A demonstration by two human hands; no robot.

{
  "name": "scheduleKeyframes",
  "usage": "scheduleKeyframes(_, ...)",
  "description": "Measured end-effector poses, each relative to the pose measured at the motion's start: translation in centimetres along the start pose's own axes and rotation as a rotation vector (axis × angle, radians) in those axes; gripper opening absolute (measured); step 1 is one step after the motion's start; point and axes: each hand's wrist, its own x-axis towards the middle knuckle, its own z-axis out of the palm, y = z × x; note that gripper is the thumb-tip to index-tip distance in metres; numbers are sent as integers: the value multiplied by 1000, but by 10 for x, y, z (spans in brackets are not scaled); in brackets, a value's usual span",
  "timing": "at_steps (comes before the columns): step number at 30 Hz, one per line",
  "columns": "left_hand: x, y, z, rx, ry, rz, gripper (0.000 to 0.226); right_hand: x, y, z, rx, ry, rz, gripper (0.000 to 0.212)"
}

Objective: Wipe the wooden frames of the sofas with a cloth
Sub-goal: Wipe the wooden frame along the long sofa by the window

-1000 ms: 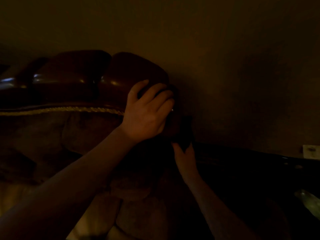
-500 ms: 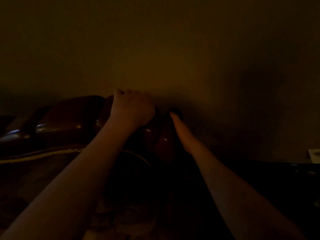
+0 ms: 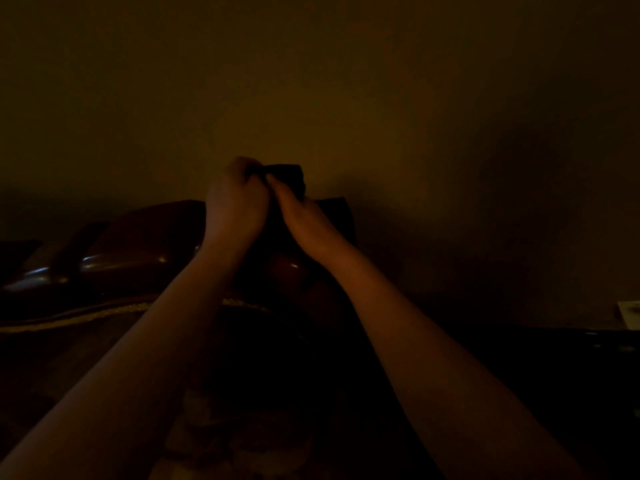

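The room is very dim, so only the larger shapes read clearly. Both of your bare forearms reach up and forward and meet above the top of the sofa's wooden frame (image 3: 145, 237). Your left hand (image 3: 235, 202) is raised with its fingers (image 3: 247, 168) curled in toward the dark cloth (image 3: 289, 178), pinching its left edge. Your right hand (image 3: 304, 220) comes in just beside it, fingers closed on the lower part of the same cloth, so the two hands touch or nearly touch at the knuckles. The cloth sits bunched between them, lifted slightly above the frame and showing as a dark block against the plain wall (image 3: 346, 81); whether its lower part touches the wood you cannot tell from here.

The frame runs away to the left as glossy, rounded dark wood with a few bright highlights. Its rounded end post (image 3: 287, 271) shows between your wrists, directly under the hands. Below the wood, a pale braided trim (image 3: 86, 315) edges the upholstery (image 3: 69, 358), which falls off into shadow. At the far right edge a small pale object (image 3: 628, 315) rests on a dark surface, too dim to identify.
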Motion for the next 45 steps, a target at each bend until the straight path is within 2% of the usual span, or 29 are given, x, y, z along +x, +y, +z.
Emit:
scheduleKeyframes(2,-2,2,5,11,-57,7,36,10,15,-14,-17,-16,109,47)
scheduleKeyframes(4,1,1,8,-24,-50,0,35,12,41,-30,69,9,225,55)
scheduleKeyframes(8,-5,-2,-1,-313,187,8,35,0,87,-41,203,62,372,65)
scheduleKeyframes(10,-6,-2,-6,-451,243,-39,32,-2,85,-36,173,85,342,69)
scheduleKeyframes(12,-3,-1,-12,-609,236,-143,30,-2,62,-30,107,103,247,64)
scheduleKeyframes(14,3,-2,-20,-719,175,-249,26,0,31,-22,-65,54,133,56)
scheduleKeyframes(16,9,-6,-33,-776,68,-312,20,6,2,-7,-268,-18,40,63)
scheduleKeyframes(18,18,-14,-52,-687,-12,-274,18,16,-20,11,-423,-94,-47,61)
scheduleKeyframes(20,29,-30,-75,-375,-39,-161,19,27,-35,29,-566,-178,-100,57)
scheduleKeyframes(22,40,-50,-97,-127,19,-95,22,38,-45,45,-728,-258,-110,61)
scheduleKeyframes(24,46,-72,-116,-75,135,-132,23,50,-51,57,-830,-311,-92,69)
scheduleKeyframes(26,46,-95,-129,-39,177,-220,22,58,-57,68,-888,-347,-80,72)
scheduleKeyframes(28,42,-118,-130,-99,162,-293,22,64,-61,84,-952,-357,-90,72)
scheduleKeyframes(30,36,-132,-128,-372,242,-326,21,71,-65,106,-1019,-368,-125,72)
scheduleKeyframes(31,33,-134,-125,-512,316,-326,21,75,-65,116,-1050,-372,-142,71)
scheduleKeyframes(34,34,-143,-129,-726,534,-325,22,92,-69,155,-1153,-414,-178,67)
scheduleKeyframes(36,36,-145,-132,-893,609,-389,26,102,-73,177,-1196,-440,-176,63)
scheduleKeyframes(39,36,-140,-132,-860,601,-373,26,117,-79,197,-1115,-511,-108,55)
scheduleKeyframes(42,34,-137,-131,-771,565,-342,24,124,-80,197,-944,-630,-55,35)
scheduleKeyframes(44,34,-138,-131,-729,528,-330,26,124,-79,190,-909,-637,-28,37)
scheduleKeyframes(45,34,-138,-131,-699,511,-329,26,121,-79,184,-912,-625,-18,46)
